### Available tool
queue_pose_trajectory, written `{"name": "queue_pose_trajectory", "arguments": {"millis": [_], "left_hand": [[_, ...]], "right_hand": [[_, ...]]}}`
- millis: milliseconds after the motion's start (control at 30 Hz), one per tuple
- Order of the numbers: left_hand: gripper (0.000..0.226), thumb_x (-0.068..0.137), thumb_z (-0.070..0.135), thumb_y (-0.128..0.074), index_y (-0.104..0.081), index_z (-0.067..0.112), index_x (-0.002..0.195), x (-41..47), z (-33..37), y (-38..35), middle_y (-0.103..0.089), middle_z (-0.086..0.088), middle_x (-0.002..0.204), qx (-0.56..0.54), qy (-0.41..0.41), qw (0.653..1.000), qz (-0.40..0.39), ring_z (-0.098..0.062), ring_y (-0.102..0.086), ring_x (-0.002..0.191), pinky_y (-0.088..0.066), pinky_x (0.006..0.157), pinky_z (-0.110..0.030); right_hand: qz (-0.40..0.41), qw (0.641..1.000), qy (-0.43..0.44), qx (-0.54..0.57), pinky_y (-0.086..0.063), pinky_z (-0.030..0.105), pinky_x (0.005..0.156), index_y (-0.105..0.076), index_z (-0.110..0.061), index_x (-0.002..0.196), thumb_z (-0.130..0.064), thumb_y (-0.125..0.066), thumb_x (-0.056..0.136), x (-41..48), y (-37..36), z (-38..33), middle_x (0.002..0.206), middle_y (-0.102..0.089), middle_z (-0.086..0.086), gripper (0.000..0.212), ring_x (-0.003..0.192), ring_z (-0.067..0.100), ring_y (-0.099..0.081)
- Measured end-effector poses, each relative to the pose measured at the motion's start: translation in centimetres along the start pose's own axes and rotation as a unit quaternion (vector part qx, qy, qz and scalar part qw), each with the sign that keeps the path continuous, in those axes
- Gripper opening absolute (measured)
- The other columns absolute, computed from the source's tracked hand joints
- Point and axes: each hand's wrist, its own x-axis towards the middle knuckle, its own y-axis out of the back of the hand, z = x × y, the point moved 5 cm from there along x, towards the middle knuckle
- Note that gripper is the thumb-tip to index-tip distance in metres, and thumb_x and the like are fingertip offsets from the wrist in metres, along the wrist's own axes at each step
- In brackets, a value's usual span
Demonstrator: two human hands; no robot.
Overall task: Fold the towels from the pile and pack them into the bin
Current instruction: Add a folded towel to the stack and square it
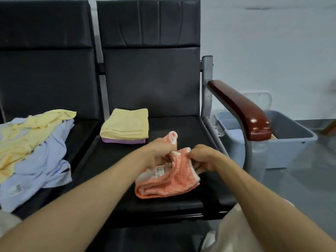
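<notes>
While the orange towel (167, 182) rests half-folded on the seat (172, 126) at six o'clock, its upper edge is pinched by the left hand (160, 153) and the right hand (203, 157), held close together. Unfolded pile (32, 148): nine o'clock. Folded stack (125, 126): eleven. Bin (283, 151): three, beyond the armrest (241, 108). Folding is judged in hand; the corners are to be matched next.

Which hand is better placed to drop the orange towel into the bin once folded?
Probably right: the right hand grips the orange towel and is nearer the grey bin, beyond the armrest.
</notes>
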Motion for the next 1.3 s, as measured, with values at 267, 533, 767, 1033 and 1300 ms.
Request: {"name": "queue_pose_trajectory", "arguments": {"millis": [267, 533, 767, 1033, 1300], "left_hand": [[0.02, 0.097, 0.004, -0.038, -0.055, -0.006, 0.098, 1.0, -1.9, -3.1, -0.053, -0.015, 0.082, 0.043, 0.006, 0.998, -0.046, -0.022, -0.054, 0.06, -0.05, 0.059, -0.029], [0.025, 0.095, -0.001, -0.049, -0.069, 0.01, 0.104, -1.6, -0.9, 4.3, -0.073, -0.013, 0.097, -0.062, -0.111, 0.99, 0.058, -0.021, -0.07, 0.093, -0.056, 0.085, -0.033], [0.025, 0.095, -0.001, -0.047, -0.068, 0.01, 0.102, -2.3, -4.0, 8.5, -0.073, -0.011, 0.095, -0.009, -0.092, 0.99, 0.104, -0.021, -0.072, 0.088, -0.055, 0.088, -0.034], [0.022, 0.092, 0.002, -0.052, -0.065, 0.013, 0.107, -1.8, -4.5, 9.7, -0.067, -0.005, 0.099, -0.041, -0.093, 0.978, 0.181, -0.02, -0.063, 0.099, -0.051, 0.087, -0.031], [0.042, 0.091, 0.048, -0.058, -0.068, 0.017, 0.116, -1.2, -6.4, 8.0, -0.073, -0.005, 0.107, -0.269, 0.009, 0.961, 0.06, -0.025, -0.067, 0.103, -0.052, 0.091, -0.043]], "right_hand": [[0.001, 0.999, -0.018, -0.035, -0.056, 0.035, 0.055, -0.056, -0.005, 0.08, -0.008, -0.04, 0.093, -0.4, -0.2, 0.7, 0.069, -0.06, 0.01, 0.021, 0.057, 0.021, -0.059], [0.043, 0.998, -0.019, -0.042, -0.057, 0.036, 0.063, -0.053, -0.008, 0.101, -0.065, -0.026, 0.095, 0.1, -1.4, 0.7, 0.1, -0.066, 0.011, 0.063, 0.084, 0.027, -0.067], [0.116, 0.953, -0.022, -0.28, -0.045, 0.041, 0.096, -0.029, 0.0, 0.14, -0.064, -0.041, 0.091, 1.5, -2.7, 0.9, 0.137, -0.05, 0.015, 0.081, 0.12, 0.031, -0.052], [0.176, 0.915, 0.224, -0.287, -0.042, 0.04, 0.067, -0.032, -0.013, 0.108, -0.014, -0.032, 0.097, -0.1, -3.2, -3.7, 0.099, -0.06, 0.015, 0.011, 0.079, 0.032, -0.056], [0.035, 0.93, 0.32, 0.176, -0.057, 0.033, 0.07, -0.053, -0.022, 0.105, -0.032, -0.045, 0.101, -1.3, -3.3, -7.2, 0.101, -0.067, 0.004, 0.013, 0.084, 0.016, -0.068]]}}
